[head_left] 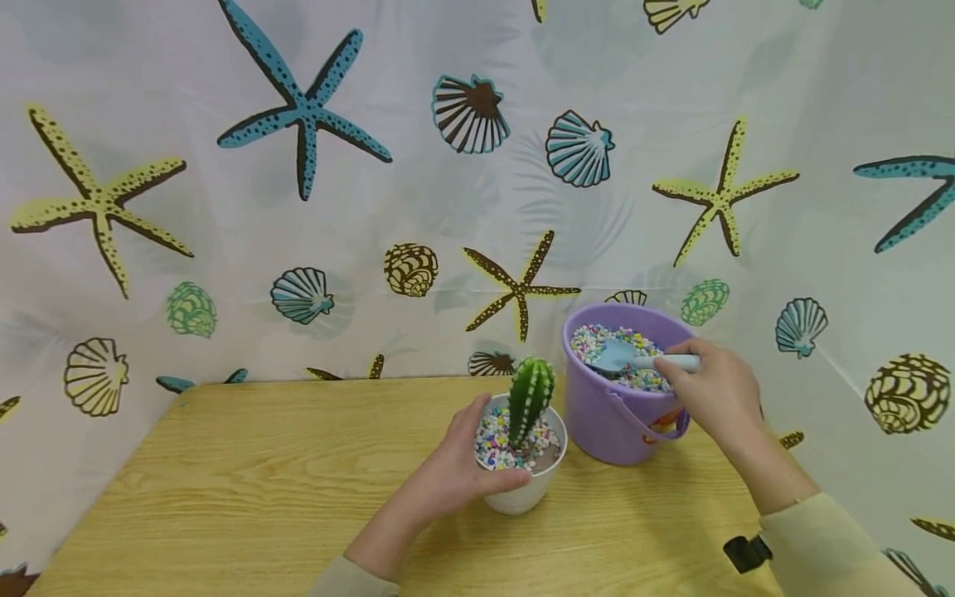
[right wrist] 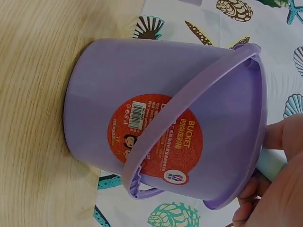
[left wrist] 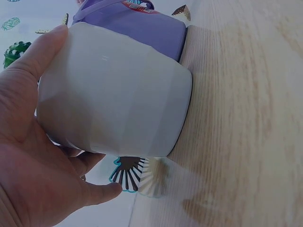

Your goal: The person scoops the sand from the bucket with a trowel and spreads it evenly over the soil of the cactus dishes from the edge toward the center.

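Note:
My left hand [head_left: 451, 464] holds a white pot [left wrist: 118, 90] standing on the table, thumb along the near side and fingers round the far side. A green ribbed cactus [head_left: 531, 402] rises from the pot. Colourful pebbles [head_left: 494, 439] cover part of its top, with a brown patch showing at the right. In my right hand [head_left: 712, 390] is the handle of a light blue scoop [head_left: 616, 356]. The scoop's bowl lies on the colourful pebbles [head_left: 643, 340] that fill a purple bucket [right wrist: 94, 104], right of the pot.
The bucket's purple handle [right wrist: 189, 94] hangs down its near side, over a red round label [right wrist: 156, 137]. Behind the wooden table [head_left: 246, 481] hangs a white curtain [head_left: 418, 199] printed with starfish and shells. A small black object [head_left: 746, 553] is by the right sleeve [head_left: 828, 547].

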Demonstrator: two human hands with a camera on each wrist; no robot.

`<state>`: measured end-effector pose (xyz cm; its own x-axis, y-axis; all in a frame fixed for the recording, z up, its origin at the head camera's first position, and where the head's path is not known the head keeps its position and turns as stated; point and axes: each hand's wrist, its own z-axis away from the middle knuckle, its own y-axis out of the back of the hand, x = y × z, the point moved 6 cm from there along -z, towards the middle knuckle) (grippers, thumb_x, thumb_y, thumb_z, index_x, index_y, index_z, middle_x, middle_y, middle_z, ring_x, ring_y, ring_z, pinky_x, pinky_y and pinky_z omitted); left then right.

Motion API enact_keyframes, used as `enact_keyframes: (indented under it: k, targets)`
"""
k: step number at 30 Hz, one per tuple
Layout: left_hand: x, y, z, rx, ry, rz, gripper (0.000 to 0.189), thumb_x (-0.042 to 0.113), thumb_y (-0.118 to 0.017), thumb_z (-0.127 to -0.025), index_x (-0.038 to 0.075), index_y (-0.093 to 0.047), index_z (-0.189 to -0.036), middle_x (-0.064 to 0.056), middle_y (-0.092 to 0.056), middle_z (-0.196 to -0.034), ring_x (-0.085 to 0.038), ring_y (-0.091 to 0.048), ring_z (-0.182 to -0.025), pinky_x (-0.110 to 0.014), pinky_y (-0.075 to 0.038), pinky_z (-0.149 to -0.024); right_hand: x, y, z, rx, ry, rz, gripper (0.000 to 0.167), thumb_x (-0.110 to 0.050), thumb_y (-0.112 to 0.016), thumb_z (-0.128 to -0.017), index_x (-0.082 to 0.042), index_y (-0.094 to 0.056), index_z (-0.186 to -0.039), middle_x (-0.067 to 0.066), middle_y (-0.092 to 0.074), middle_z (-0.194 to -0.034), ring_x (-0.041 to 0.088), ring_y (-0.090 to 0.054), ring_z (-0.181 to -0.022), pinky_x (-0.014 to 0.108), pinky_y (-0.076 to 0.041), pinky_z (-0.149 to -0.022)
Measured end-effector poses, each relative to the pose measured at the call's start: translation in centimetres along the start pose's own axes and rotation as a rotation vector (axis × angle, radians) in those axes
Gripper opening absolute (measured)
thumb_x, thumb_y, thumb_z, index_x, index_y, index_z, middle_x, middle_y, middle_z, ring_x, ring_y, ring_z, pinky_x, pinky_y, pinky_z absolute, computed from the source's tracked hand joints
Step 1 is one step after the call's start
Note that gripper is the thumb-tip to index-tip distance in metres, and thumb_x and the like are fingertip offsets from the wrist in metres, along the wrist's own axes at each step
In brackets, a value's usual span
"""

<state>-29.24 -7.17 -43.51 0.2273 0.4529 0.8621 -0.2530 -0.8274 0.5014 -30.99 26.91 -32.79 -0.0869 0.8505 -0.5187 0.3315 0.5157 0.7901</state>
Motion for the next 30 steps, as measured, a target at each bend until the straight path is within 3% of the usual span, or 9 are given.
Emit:
enact_keyframes:
  k: [8,13,23,30]
  targets:
    - [0.12,0.06,-0.06,0.003,-0.015,-0.001,0.130,0.049,-0.098,-0.082,0.011,-0.018,-0.177,-0.026,-0.030,-0.173,-0.048,-0.042,-0.152,-0.069,-0.036,-0.122,0.03,-0.55,-0.32,0.075,-0.005,0.004,0.045,-0.042,-0.074,-0.106,-0.003,-0.078,-0.128,0.015,-0.078,-0.097,0.025,-0.059,-0.067,0.038,-0.042,-0.056]
    - [0.16,0.20,-0.01,0.007,-0.015,-0.006,0.130,0.049,-0.099,-0.082,0.011,-0.019,-0.177,-0.026,-0.030,-0.173,-0.049,-0.042,-0.153,-0.069,-0.036,-0.122,-0.06,-0.58,-0.43,0.079,0.013,-0.005,0.042,-0.041,-0.074,-0.106,-0.004,-0.079,-0.126,0.015,-0.078,-0.096,0.025,-0.058,-0.067,0.037,-0.041,-0.057]
    - [0.12,0.05,0.09,0.005,-0.007,-0.008,0.130,0.051,-0.098,-0.082,0.013,-0.018,-0.178,-0.025,-0.030,-0.174,-0.048,-0.042,-0.152,-0.069,-0.037,-0.122,0.24,-0.32,-0.38,0.051,-0.012,-0.035,0.043,-0.045,-0.071,-0.108,-0.007,-0.079,-0.126,0.018,-0.078,-0.110,0.033,-0.067,-0.087,0.042,-0.049,-0.070]
    - [0.01,-0.01,-0.02,0.001,-0.006,0.003,0.129,0.049,-0.098,-0.083,0.012,-0.018,-0.177,-0.026,-0.029,-0.174,-0.049,-0.041,-0.153,-0.069,-0.036,-0.122,0.52,-0.34,-0.25,0.046,-0.067,-0.082,0.048,-0.046,-0.069,-0.109,-0.005,-0.075,-0.132,0.015,-0.076,-0.101,0.026,-0.059,-0.071,0.037,-0.045,-0.057]
